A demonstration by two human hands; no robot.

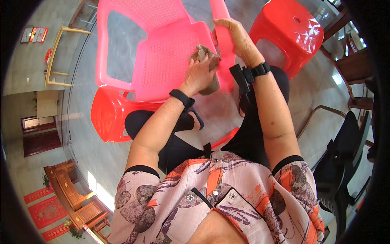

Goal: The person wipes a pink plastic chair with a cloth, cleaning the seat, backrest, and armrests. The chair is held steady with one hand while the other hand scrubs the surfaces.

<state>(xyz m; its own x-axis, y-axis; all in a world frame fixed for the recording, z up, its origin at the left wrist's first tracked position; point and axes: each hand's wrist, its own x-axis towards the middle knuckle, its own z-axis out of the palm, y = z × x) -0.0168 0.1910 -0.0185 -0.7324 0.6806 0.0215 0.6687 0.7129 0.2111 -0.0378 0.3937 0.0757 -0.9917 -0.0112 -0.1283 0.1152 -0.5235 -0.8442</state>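
Observation:
In front of my knees stands a pink plastic armchair (162, 61) with a perforated seat and back. My left hand (200, 74) presses a crumpled brown cloth (210, 83) against the chair's right side, near the seat edge. The cloth hides part of that edge. My right hand (239, 38) is wrapped round the chair's right armrest (224, 36), thumb side up; some of its fingers are hidden behind the armrest. Both wrists wear black straps.
A red plastic stool (290, 30) stands beyond my right hand, another red stool (107, 116) by my left knee. At the right are a black folding chair (339, 156) and dark wooden furniture (353, 65). A wooden cabinet (75, 189) stands far left.

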